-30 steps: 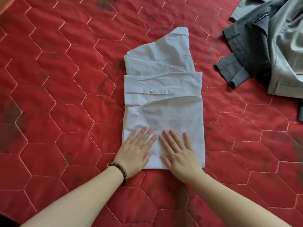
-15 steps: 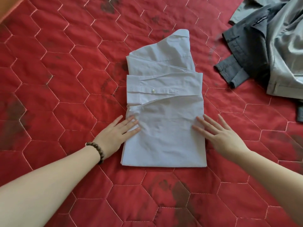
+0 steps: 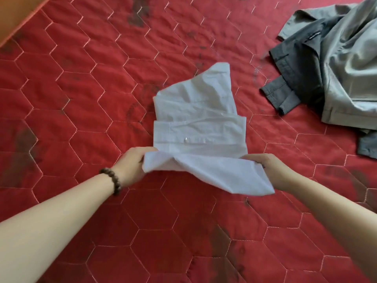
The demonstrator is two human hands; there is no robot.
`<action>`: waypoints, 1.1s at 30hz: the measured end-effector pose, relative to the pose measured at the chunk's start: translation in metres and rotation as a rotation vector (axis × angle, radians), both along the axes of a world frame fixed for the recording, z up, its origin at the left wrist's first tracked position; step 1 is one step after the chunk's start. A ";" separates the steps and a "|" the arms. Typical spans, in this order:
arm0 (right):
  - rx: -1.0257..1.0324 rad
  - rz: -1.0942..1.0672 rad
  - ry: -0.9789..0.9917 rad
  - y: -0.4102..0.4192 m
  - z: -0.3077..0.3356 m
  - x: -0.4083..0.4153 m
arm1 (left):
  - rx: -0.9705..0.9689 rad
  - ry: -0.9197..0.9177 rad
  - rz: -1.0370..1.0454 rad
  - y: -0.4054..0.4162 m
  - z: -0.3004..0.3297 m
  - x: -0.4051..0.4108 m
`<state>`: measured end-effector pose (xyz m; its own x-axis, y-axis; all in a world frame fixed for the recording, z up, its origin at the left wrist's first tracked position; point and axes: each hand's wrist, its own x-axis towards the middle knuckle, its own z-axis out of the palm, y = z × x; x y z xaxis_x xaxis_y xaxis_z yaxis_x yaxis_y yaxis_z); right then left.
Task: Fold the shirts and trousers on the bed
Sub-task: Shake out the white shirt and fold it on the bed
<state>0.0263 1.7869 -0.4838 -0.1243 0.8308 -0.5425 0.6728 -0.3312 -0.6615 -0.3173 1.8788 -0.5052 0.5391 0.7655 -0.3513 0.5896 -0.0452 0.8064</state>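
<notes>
While we lean over the red quilt [image 3: 85,111], our left hand [image 3: 132,166] with bead bracelet [image 3: 112,180] grips the white shirt [image 3: 200,127] mid-bed, lower edge lifted, our right hand [image 3: 273,170] pinching its other side, grey clothes [image 3: 334,66] far right.

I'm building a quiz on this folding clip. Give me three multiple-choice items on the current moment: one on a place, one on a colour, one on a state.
1. Where does the grey pile of clothes lie, seen from the camera?
A. upper right
B. lower left
C. under the white shirt

2. What colour is the quilted bed cover?
A. blue
B. red
C. green

3. How is the white shirt's near end?
A. pressed flat
B. lifted by both hands
C. untouched

Answers:
1 A, the grey pile of clothes sits at the upper right.
2 B, the quilted bed cover is red.
3 B, the left hand and right hand grip the white shirt, raising its near end.
</notes>
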 end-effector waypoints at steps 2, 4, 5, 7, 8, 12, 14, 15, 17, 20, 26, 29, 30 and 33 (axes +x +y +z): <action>-0.084 -0.109 0.092 0.016 0.019 0.008 | -0.043 -0.154 0.153 0.014 0.019 0.005; 0.004 -0.274 0.102 0.040 0.022 0.006 | 0.006 -0.079 0.357 0.033 0.026 0.019; 0.040 -0.384 0.156 0.052 0.016 0.003 | -0.009 -0.044 0.463 0.041 0.024 0.027; -0.019 -0.567 0.233 0.071 -0.001 -0.008 | -0.183 -0.021 0.665 0.052 0.008 0.038; -0.076 -0.597 0.200 0.075 -0.013 -0.014 | -0.281 -0.008 0.736 0.052 -0.002 0.042; 0.026 -0.595 -0.127 0.073 -0.053 -0.031 | -0.243 0.115 0.743 0.039 -0.026 0.052; 0.139 -0.619 -0.148 0.071 -0.058 -0.033 | -0.123 0.101 0.742 0.037 -0.025 0.054; 0.193 -0.633 -0.139 0.071 -0.057 -0.034 | -0.079 0.077 0.737 0.038 -0.024 0.054; 0.306 -0.685 -0.120 0.076 -0.051 -0.036 | 0.015 0.027 0.746 0.045 -0.020 0.058; 0.369 -0.792 -0.090 0.091 -0.048 -0.038 | 0.120 -0.013 0.793 0.060 -0.020 0.065; 0.262 -0.788 -0.161 0.101 -0.066 -0.035 | 0.050 0.128 0.777 0.053 -0.048 0.064; 0.321 -0.777 -0.134 0.104 -0.063 -0.039 | 0.160 0.144 0.840 0.040 -0.047 0.066; 0.321 -0.760 -0.138 0.105 -0.063 -0.040 | 0.181 0.163 0.865 0.035 -0.046 0.067; 0.281 -0.704 -0.193 0.109 -0.065 -0.042 | 0.208 0.237 0.923 0.022 -0.047 0.069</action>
